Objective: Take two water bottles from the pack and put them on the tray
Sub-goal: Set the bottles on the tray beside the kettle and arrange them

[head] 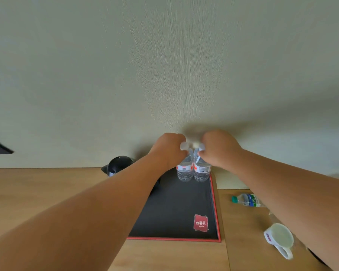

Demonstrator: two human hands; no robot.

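Note:
Two clear water bottles with white caps and red-white labels stand upright side by side at the far end of a black tray (176, 210) with a red rim. My left hand (167, 151) grips the neck of the left bottle (185, 172). My right hand (217, 151) grips the neck of the right bottle (201, 172). Both bottle bases rest on the tray, close to the wall. The pack is not in view.
A black kettle (116, 165) stands left of the tray, partly behind my left forearm. Lying on the wooden table at the right are a green-capped bottle (247, 200) and a white mug (280, 240). A pale wall rises right behind the tray.

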